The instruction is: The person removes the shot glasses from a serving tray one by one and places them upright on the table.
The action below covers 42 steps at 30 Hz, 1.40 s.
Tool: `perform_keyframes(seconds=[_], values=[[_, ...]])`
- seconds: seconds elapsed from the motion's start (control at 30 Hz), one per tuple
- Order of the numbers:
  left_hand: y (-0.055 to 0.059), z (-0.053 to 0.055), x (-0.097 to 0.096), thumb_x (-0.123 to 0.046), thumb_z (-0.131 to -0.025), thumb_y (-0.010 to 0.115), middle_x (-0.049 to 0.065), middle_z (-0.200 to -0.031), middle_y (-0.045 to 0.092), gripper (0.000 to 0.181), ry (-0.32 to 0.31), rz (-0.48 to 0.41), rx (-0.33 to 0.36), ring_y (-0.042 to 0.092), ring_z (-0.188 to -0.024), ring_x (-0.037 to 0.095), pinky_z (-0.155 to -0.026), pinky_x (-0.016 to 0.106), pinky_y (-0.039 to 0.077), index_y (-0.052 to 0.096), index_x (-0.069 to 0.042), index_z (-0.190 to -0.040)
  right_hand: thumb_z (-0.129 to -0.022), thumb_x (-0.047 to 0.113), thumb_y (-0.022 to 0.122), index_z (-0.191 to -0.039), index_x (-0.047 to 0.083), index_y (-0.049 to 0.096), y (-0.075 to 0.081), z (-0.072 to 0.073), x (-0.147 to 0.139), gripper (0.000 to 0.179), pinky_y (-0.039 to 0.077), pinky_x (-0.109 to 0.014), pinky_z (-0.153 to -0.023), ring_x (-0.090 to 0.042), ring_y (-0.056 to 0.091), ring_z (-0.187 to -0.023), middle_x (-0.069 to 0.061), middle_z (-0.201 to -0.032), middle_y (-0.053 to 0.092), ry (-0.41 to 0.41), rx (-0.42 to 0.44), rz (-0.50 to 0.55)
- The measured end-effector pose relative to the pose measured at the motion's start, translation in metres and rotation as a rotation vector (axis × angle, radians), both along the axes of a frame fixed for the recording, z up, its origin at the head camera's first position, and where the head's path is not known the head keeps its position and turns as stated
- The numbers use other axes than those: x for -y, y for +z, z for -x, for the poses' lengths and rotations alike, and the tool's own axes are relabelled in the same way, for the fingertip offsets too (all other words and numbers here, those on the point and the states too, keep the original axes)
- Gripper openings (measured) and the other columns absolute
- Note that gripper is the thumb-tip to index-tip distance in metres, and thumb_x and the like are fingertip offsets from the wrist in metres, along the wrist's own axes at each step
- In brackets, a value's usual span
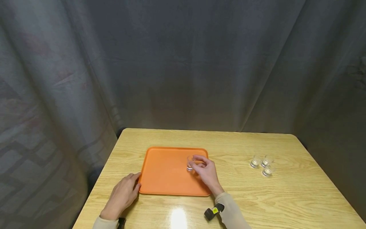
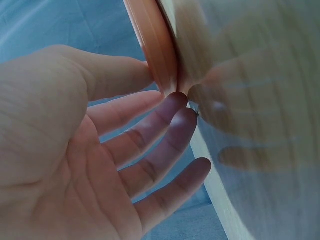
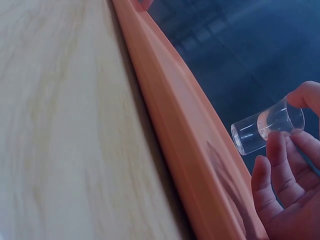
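My right hand (image 1: 206, 171) pinches a small clear shot glass (image 1: 190, 168) between thumb and fingertips near its rim. The glass (image 3: 249, 134) is upright over the right part of an orange tray (image 1: 168, 178). In the right wrist view its thick base shows beyond the tray's raised edge. At the tray's left edge my left hand (image 1: 123, 194) rests with its fingers loosely extended. In the left wrist view the thumb (image 2: 125, 72) touches the tray rim (image 2: 157, 45), and the other fingers spread beside it, fairly straight.
Three more clear shot glasses (image 1: 255, 162) stand in a close group on the right side of the wooden table (image 1: 286, 197). Dark grey curtains (image 1: 183, 70) hang behind the table and at both sides.
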State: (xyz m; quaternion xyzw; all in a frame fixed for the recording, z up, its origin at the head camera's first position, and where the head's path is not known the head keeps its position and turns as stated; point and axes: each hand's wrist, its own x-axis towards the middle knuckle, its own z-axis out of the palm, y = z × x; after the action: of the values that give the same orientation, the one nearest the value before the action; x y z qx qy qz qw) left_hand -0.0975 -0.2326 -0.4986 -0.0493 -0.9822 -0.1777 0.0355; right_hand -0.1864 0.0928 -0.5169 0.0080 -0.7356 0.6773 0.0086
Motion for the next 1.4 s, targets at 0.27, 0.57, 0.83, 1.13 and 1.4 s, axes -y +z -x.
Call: perform_keyframes(seconds=[0.27,0.57,0.83,1.13,1.4], values=[[0.0,0.0,0.001,-0.013,-0.099,0.073,0.016,-0.12,0.073,0.041,0.0,0.005,0.013,0.072,-0.108,0.036,-0.089,0.053,0.06,0.068,0.0,-0.138,-0.09,0.006,0.083,-0.122,0.0,0.076,0.001,0.002,-0.013,0.033,0.049,-0.022,-0.049,-0.011,0.065,-0.063,-0.012,-0.104,0.079,-0.031,-0.002,0.015],[0.001,-0.001,0.001,-0.012,-0.098,0.074,0.015,-0.119,0.074,0.042,-0.001,0.001,0.004,0.072,-0.107,0.036,-0.088,0.053,0.06,0.068,0.0,-0.138,-0.092,0.008,0.083,-0.125,-0.004,0.074,0.005,0.004,-0.03,0.036,0.047,-0.02,-0.053,-0.007,0.064,-0.063,-0.017,-0.114,0.077,-0.106,0.007,0.034],[0.001,0.0,0.0,-0.013,-0.099,0.074,0.016,-0.121,0.073,0.042,-0.004,0.004,0.007,0.071,-0.109,0.037,-0.09,0.054,0.06,0.068,0.0,-0.139,-0.094,0.015,0.083,-0.129,-0.001,0.073,0.007,0.006,-0.052,0.04,0.057,-0.023,-0.065,-0.009,0.07,-0.074,-0.005,-0.114,0.075,-0.145,0.026,0.03],[0.001,0.001,0.0,-0.013,-0.099,0.074,0.015,-0.12,0.073,0.043,-0.001,0.005,0.017,0.071,-0.109,0.036,-0.09,0.054,0.06,0.067,-0.001,-0.14,-0.095,0.015,0.081,-0.132,-0.003,0.07,0.009,0.004,-0.081,0.043,0.057,-0.021,-0.064,-0.005,0.068,-0.071,0.01,-0.105,0.074,-0.209,0.06,0.038],[0.001,0.001,0.0,-0.013,-0.099,0.074,0.015,-0.121,0.073,0.043,0.003,0.003,0.024,0.071,-0.11,0.036,-0.09,0.054,0.06,0.067,-0.001,-0.14,-0.095,0.021,0.083,-0.134,-0.002,0.07,0.011,0.003,-0.11,0.047,0.058,-0.02,-0.064,-0.004,0.068,-0.07,0.021,-0.095,0.072,-0.288,0.071,-0.015]])
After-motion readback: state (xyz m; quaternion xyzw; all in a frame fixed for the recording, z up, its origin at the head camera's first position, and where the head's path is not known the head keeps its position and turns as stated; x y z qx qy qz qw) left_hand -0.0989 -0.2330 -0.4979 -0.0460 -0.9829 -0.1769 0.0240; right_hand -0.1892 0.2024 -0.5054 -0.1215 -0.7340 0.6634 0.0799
